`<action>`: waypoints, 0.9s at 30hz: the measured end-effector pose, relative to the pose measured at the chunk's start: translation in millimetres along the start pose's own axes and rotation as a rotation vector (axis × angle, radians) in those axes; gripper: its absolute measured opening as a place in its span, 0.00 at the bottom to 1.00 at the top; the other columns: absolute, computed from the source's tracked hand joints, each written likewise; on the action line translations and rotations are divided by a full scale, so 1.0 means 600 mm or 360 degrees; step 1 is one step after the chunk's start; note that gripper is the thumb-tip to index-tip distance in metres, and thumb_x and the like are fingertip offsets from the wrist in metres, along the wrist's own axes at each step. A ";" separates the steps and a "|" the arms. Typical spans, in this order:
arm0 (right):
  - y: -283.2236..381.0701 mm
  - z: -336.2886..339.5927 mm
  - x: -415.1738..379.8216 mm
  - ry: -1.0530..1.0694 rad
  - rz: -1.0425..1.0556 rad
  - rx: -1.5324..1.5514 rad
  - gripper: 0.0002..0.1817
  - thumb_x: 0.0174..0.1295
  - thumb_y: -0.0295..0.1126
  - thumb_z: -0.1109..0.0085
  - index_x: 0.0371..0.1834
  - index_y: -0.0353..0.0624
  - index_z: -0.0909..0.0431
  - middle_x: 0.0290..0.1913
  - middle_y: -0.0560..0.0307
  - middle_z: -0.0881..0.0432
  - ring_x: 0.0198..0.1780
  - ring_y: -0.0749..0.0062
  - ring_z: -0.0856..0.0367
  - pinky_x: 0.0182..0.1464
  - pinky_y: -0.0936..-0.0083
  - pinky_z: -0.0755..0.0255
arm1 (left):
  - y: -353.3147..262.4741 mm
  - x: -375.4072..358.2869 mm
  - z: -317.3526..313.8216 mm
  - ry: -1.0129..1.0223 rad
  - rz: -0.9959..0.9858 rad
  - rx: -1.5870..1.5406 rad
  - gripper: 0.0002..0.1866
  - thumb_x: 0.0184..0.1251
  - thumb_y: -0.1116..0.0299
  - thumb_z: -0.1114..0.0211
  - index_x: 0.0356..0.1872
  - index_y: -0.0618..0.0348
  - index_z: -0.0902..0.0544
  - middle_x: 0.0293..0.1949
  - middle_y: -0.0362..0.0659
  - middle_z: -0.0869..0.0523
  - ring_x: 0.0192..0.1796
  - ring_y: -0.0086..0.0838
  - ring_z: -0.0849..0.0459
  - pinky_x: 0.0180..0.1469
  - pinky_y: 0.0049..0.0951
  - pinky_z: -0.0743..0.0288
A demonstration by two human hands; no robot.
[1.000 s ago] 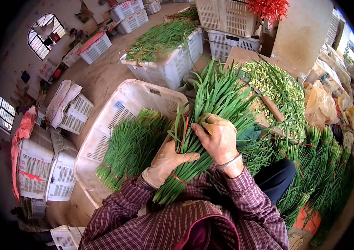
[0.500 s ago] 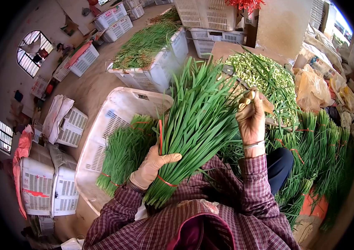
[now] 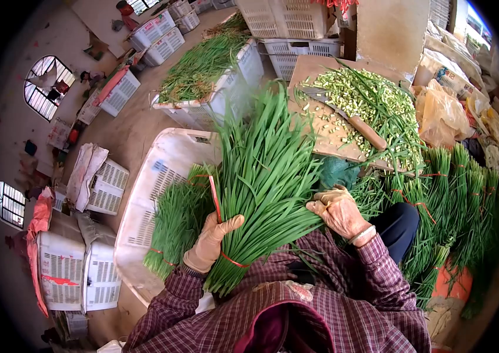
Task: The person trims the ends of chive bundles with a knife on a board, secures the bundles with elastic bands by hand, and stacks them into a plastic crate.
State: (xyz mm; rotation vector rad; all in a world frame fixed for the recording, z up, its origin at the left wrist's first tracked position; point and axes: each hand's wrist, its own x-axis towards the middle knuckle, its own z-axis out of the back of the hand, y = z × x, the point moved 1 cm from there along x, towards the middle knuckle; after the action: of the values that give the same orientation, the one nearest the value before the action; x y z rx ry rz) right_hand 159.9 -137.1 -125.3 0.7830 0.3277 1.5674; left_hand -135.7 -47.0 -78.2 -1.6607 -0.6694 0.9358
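My left hand (image 3: 208, 242), in a pale glove, is wrapped round the lower part of a large bunch of green leaves (image 3: 267, 170) and also holds a red tie (image 3: 214, 197). Another red band (image 3: 234, 260) circles the bunch near its base. At the bunch's right edge, my right hand (image 3: 339, 213) has its fingers closed on some of the leaves. A knife (image 3: 367, 132) with a wooden handle lies on a board (image 3: 305, 73) beside chopped pale stem pieces (image 3: 355, 88). Left of the bunch, tied bundles (image 3: 176, 217) rest in a white crate (image 3: 134, 220).
Tied green bundles (image 3: 437, 194) lie to the right, past my knee (image 3: 393, 226). Plastic bags (image 3: 440, 115) are piled at the upper right. A crate of loose greens (image 3: 226, 97) stands ahead, with stacked white crates (image 3: 64, 265) at the left.
My right hand has come down from above the board to the bunch's right side and closed on leaves. The knife and more of the board now show. My left hand keeps its hold.
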 end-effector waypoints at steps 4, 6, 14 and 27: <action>0.009 0.098 0.024 -0.0534 -0.0124 0.0022 0.08 0.63 0.34 0.33 0.38 0.42 0.16 0.36 0.51 0.17 0.43 0.53 0.19 0.50 0.61 0.29 | -0.011 -0.005 -0.028 0.0143 -0.0116 0.0239 0.20 0.70 0.68 0.31 0.61 0.62 0.21 0.49 0.36 0.14 0.51 0.21 0.18 0.57 0.25 0.23; 0.018 0.143 0.049 -0.0887 -0.0032 0.0149 0.09 0.64 0.32 0.34 0.43 0.40 0.17 0.38 0.48 0.17 0.44 0.53 0.19 0.50 0.63 0.28 | -0.014 -0.006 -0.040 0.0097 -0.0121 0.0327 0.22 0.68 0.60 0.29 0.56 0.65 0.19 0.48 0.39 0.14 0.49 0.24 0.19 0.56 0.30 0.25; 0.091 0.217 0.150 -0.1003 0.0192 0.0288 0.09 0.65 0.30 0.36 0.38 0.33 0.16 0.42 0.51 0.16 0.47 0.53 0.19 0.53 0.65 0.27 | -0.008 -0.016 -0.050 0.0109 -0.0067 0.0437 0.30 0.64 0.63 0.27 0.65 0.63 0.25 0.63 0.44 0.25 0.63 0.32 0.26 0.67 0.33 0.32; 0.078 0.173 0.167 -0.0454 0.0387 -0.0006 0.06 0.63 0.30 0.37 0.41 0.40 0.18 0.33 0.50 0.15 0.37 0.54 0.16 0.47 0.62 0.25 | 0.001 -0.017 -0.057 0.0045 -0.0317 0.0590 0.34 0.59 0.65 0.23 0.67 0.61 0.25 0.72 0.47 0.34 0.72 0.36 0.33 0.73 0.34 0.38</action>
State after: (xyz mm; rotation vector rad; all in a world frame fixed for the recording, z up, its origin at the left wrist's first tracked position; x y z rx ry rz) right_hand 193.9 -73.4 7.9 1.0594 0.0209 1.6525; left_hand -112.4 -72.9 -71.8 -1.2535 -0.5894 0.8336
